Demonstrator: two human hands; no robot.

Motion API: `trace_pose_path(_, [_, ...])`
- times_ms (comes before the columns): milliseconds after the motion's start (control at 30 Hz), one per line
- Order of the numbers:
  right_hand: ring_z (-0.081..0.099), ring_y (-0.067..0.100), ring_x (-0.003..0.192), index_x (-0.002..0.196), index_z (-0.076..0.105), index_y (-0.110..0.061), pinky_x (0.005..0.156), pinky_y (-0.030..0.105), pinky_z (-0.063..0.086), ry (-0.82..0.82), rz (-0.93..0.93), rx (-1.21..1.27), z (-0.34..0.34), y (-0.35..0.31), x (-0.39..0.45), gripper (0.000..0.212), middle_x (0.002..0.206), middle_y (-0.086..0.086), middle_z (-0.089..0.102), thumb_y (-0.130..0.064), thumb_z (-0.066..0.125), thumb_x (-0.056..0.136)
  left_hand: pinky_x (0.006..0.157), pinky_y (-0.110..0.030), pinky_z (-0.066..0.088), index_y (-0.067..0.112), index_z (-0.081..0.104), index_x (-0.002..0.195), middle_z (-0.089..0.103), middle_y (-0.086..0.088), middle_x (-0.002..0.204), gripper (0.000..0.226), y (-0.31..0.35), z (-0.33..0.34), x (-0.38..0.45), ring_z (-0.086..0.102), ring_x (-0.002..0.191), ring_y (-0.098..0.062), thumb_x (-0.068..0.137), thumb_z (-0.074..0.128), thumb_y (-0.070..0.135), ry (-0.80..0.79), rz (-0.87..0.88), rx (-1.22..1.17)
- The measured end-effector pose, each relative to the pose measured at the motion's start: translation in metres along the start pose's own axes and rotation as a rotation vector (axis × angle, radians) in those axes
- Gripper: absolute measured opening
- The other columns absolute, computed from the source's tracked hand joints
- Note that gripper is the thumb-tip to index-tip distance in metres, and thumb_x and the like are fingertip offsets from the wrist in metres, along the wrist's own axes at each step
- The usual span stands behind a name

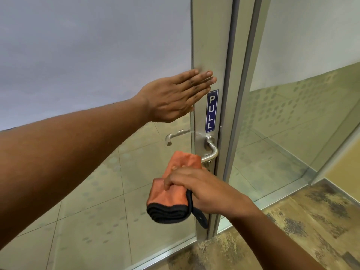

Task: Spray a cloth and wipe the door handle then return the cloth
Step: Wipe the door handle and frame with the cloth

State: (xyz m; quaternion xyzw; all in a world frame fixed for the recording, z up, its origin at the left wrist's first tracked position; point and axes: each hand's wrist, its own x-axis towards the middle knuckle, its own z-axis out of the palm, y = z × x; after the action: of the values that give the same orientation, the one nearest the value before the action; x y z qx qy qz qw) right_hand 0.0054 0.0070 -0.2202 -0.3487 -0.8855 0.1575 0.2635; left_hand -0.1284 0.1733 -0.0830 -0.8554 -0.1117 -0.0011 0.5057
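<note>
A steel lever door handle (212, 148) sticks out from the aluminium stile of a glass door (211, 45). My right hand (206, 190) grips a folded orange cloth with black edging (171, 191) and holds it around the lever's end, which the cloth covers. My left hand (175, 94) lies flat with straight fingers against the door, its fingertips on the stile above a blue PULL sticker (212, 111). No spray bottle is in view.
The door's upper glass is frosted; the lower glass is see-through, with a tiled floor behind. A second handle (176, 136) shows through the glass on the far side. A fixed glass panel (292, 114) stands to the right. Patterned carpet (292, 230) lies underfoot.
</note>
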Motion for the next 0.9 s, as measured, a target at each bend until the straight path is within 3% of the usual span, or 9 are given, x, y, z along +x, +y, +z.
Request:
trace_pose_path(133, [0.054,-0.002,0.116,0.115,0.062,-0.028,0.094,0.023,0.046,0.104,0.020,0.038,-0.025,0.002,-0.018,0.021,0.119,-0.015,0.062,-0.024,0.066,0.094,0.129,-0.048,0.008,0.001,-0.005,0.160,-0.005,-0.021,0.169,0.065,0.000,0.001,0.000,-0.006,0.158,-0.035,0.107,-0.002,0.037,-0.004,-0.012,-0.002])
trace_pose_path(200, [0.059,0.006,0.107,0.106,0.065,-0.017,0.090,0.025,0.050,0.245,-0.029,0.077,-0.039,0.001,-0.014,0.015,0.112,0.001,0.067,-0.027,0.059,0.098,0.129,-0.048,0.008,0.001,-0.004,0.161,-0.004,-0.021,0.169,0.064,0.000,0.001,0.000,-0.005,0.158,-0.035,0.108,0.000,0.036,0.000,-0.013,-0.001])
trace_pose_path(267, [0.060,0.014,0.088,0.096,0.067,-0.003,0.092,0.014,0.046,0.393,-0.078,0.137,-0.046,0.011,-0.010,0.031,0.095,0.017,0.069,-0.029,0.051,0.100,0.129,-0.049,0.008,0.000,-0.004,0.161,-0.005,-0.021,0.170,0.063,0.001,0.000,0.000,-0.006,0.158,-0.036,0.109,0.003,0.036,-0.005,-0.015,-0.002])
trace_pose_path(333, [0.059,0.001,0.097,0.107,0.065,-0.018,0.084,0.007,0.040,0.333,0.079,-0.013,-0.063,0.028,-0.012,0.018,0.106,-0.002,0.066,-0.029,0.064,0.092,0.129,-0.049,0.008,0.000,-0.005,0.161,-0.005,-0.022,0.170,0.064,0.001,-0.001,0.001,-0.006,0.158,-0.036,0.109,0.003,0.036,-0.014,-0.016,0.001])
trace_pose_path(400, [0.056,-0.004,0.099,0.112,0.060,-0.032,0.081,0.014,0.042,0.238,0.219,-0.088,-0.066,0.044,-0.012,0.029,0.111,-0.015,0.061,-0.029,0.072,0.086,0.129,-0.049,0.008,0.000,-0.005,0.161,-0.005,-0.022,0.169,0.064,0.001,-0.001,0.000,-0.006,0.158,-0.036,0.109,0.003,0.036,-0.019,-0.015,0.004])
trace_pose_path(500, [0.058,0.004,0.099,0.111,0.058,-0.036,0.082,0.029,0.047,0.133,0.256,-0.044,-0.050,0.044,0.005,0.031,0.109,-0.017,0.063,-0.030,0.072,0.084,0.130,-0.047,0.007,0.000,-0.004,0.160,-0.003,-0.021,0.170,0.063,0.001,0.001,0.000,-0.004,0.158,-0.034,0.108,0.001,0.036,0.004,-0.009,0.025])
trace_pose_path(633, [0.058,0.002,0.103,0.112,0.057,-0.037,0.088,0.029,0.047,0.049,0.193,-0.059,-0.017,0.032,0.024,0.037,0.110,-0.016,0.064,-0.017,0.069,0.084,0.130,-0.046,0.007,0.001,-0.003,0.160,0.000,-0.019,0.170,0.063,0.001,0.002,0.000,-0.002,0.158,-0.033,0.107,-0.002,0.035,0.018,-0.006,0.019])
trace_pose_path(800, [0.059,0.013,0.109,0.116,0.062,-0.023,0.087,0.036,0.049,0.092,0.027,-0.141,0.015,0.012,0.018,0.039,0.116,-0.004,0.066,-0.004,0.065,0.082,0.130,-0.045,0.006,0.001,0.002,0.160,0.005,-0.019,0.170,0.062,0.000,0.002,-0.001,0.003,0.158,-0.032,0.107,0.000,0.034,0.050,-0.005,-0.003])
trace_pose_path(900, [0.058,0.011,0.112,0.120,0.063,-0.022,0.088,0.032,0.049,0.155,0.063,-0.044,0.027,0.003,0.002,0.037,0.121,-0.004,0.064,-0.006,0.066,0.086,0.130,-0.045,0.005,0.002,0.001,0.160,0.004,-0.019,0.170,0.062,0.000,0.003,-0.001,0.002,0.158,-0.032,0.107,0.000,0.035,0.055,-0.006,0.003])
